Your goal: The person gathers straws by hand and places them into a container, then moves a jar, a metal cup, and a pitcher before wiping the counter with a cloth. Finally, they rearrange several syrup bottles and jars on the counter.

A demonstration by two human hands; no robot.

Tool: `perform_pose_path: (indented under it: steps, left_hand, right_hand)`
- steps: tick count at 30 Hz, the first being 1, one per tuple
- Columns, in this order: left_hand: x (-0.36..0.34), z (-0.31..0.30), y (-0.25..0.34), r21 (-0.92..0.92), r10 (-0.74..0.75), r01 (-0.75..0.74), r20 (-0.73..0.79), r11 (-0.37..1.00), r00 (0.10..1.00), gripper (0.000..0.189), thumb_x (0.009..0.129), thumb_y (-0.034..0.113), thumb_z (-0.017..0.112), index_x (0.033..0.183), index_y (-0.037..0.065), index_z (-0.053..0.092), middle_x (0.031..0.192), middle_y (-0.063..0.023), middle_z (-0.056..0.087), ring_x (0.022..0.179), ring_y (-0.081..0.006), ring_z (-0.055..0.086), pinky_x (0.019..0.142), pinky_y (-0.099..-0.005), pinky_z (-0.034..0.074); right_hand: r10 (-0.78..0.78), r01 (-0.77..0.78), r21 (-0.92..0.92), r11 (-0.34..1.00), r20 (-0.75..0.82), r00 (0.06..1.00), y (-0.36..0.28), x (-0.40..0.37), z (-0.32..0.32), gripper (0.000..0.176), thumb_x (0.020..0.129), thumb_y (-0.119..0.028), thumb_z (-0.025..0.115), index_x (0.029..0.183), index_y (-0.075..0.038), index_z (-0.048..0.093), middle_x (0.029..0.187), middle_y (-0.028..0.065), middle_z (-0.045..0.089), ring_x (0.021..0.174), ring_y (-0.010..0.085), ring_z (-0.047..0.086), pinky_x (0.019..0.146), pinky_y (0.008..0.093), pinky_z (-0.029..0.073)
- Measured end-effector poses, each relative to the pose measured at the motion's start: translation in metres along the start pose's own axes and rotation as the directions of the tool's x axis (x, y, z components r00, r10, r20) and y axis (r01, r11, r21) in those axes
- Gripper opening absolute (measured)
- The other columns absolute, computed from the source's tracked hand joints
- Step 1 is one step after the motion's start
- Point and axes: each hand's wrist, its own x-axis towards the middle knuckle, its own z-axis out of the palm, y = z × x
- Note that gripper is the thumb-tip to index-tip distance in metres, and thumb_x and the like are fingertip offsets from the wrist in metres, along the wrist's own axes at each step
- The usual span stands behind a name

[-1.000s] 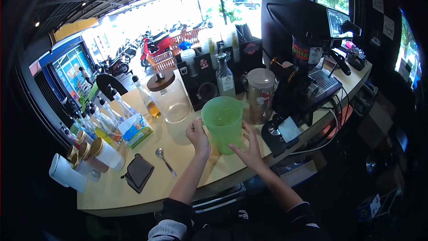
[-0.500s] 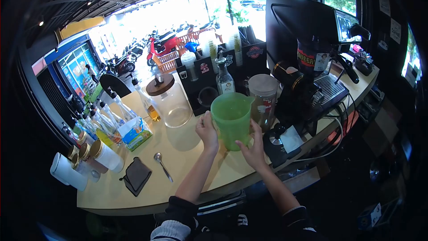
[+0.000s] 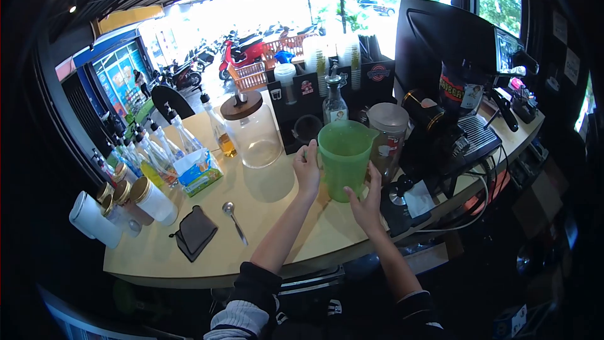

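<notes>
A green translucent plastic pitcher [image 3: 345, 162] stands upright near the middle of the counter, its spout toward the right. My left hand [image 3: 307, 169] is closed at the pitcher's left side; the part it grips is hidden behind the fingers. Against the lower right side, my right hand [image 3: 366, 206] holds the pitcher with the thumb in front and the fingers around the side. Just behind are a clear glass bottle [image 3: 336, 104] with a pourer and a lidded canister [image 3: 385, 135]. To the left stands a large glass jar [image 3: 253, 137] with a brown lid.
A spoon [image 3: 235, 223] and a folded dark cloth [image 3: 194, 234] lie on the counter [image 3: 264, 245]. Leftward are a tissue pack [image 3: 200, 173], several pump bottles [image 3: 183, 133] and lidded jars [image 3: 153, 201]. An espresso machine or grinder area with a drip tray [image 3: 479, 133] occupies the right.
The whole view has shifted, so the counter things appear a little further right and higher. Both hands stay on the pitcher, which keeps about the same place among its neighbours.
</notes>
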Motion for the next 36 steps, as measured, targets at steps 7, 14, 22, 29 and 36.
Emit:
perform_pose_path:
  steps: [7, 14, 22, 29, 36]
  left_hand:
    - [0.000, -0.032, 0.000, -0.018, -0.013, 0.015, 0.092, 1.000, 0.996, 0.023, 0.094, 0.030, 0.051, 0.090, 0.008, 0.048, 0.079, 0.0020, 0.047, 0.074, -0.0040, 0.043, 0.061, -0.0194, 0.036]
    - [-0.038, -0.132, 0.028, 0.264, 0.062, -0.080, 0.073, 0.961, 0.995, 0.028, 0.088, 0.016, 0.060, 0.109, 0.008, 0.044, 0.103, -0.0036, 0.050, 0.096, -0.0125, 0.051, 0.078, -0.0264, 0.043]
    - [-0.074, -0.297, 0.104, 0.446, 0.286, -0.173, -0.201, 0.878, 0.937, 0.023, 0.087, 0.010, 0.059, 0.107, 0.008, 0.048, 0.100, -0.0032, 0.052, 0.091, -0.0114, 0.053, 0.077, -0.0242, 0.043]
    - [-0.092, -0.418, 0.148, 0.334, 0.168, -0.056, -0.315, 0.941, 0.934, 0.028, 0.087, 0.008, 0.058, 0.110, 0.004, 0.043, 0.101, -0.0049, 0.049, 0.091, -0.0114, 0.050, 0.083, -0.0247, 0.042]
    - [-0.072, -0.516, 0.201, 0.494, 0.353, -0.146, -0.356, 0.857, 0.865, 0.031, 0.086, 0.010, 0.060, 0.112, 0.005, 0.043, 0.102, -0.0039, 0.049, 0.093, -0.0119, 0.049, 0.083, -0.0297, 0.042]
  right_hand:
    - [-0.042, 0.038, -0.103, 0.994, -0.040, 0.998, -0.018, -0.002, 0.003, 0.077, 0.073, -0.002, 0.069, 0.137, -0.001, 0.026, 0.138, 0.0179, 0.028, 0.128, 0.0314, 0.032, 0.101, 0.0413, 0.036]
    - [-0.240, 0.235, -0.053, 0.971, -0.117, 0.964, -0.072, -0.018, 0.044, 0.068, 0.073, -0.002, 0.065, 0.133, -0.002, 0.032, 0.141, 0.0237, 0.021, 0.131, 0.0395, 0.023, 0.106, 0.0481, 0.024]
    - [-0.407, 0.351, 0.239, 0.905, 0.255, 0.877, -0.140, -0.049, 0.167, 0.059, 0.075, -0.003, 0.064, 0.128, -0.001, 0.036, 0.136, 0.0254, 0.030, 0.127, 0.0412, 0.032, 0.103, 0.0467, 0.030]
    - [-0.407, 0.095, 0.430, 0.898, 0.727, 0.552, -0.195, -0.123, 0.295, 0.091, 0.074, -0.016, 0.071, 0.141, -0.001, 0.011, 0.141, 0.0244, 0.018, 0.130, 0.0395, 0.025, 0.105, 0.0430, 0.029]
    - [-0.157, -0.094, 0.362, 0.927, 0.607, 0.779, -0.199, -0.113, 0.438, 0.113, 0.061, -0.022, 0.082, 0.139, 0.005, 0.006, 0.137, 0.0278, 0.020, 0.132, 0.0375, 0.020, 0.110, 0.0423, 0.019]
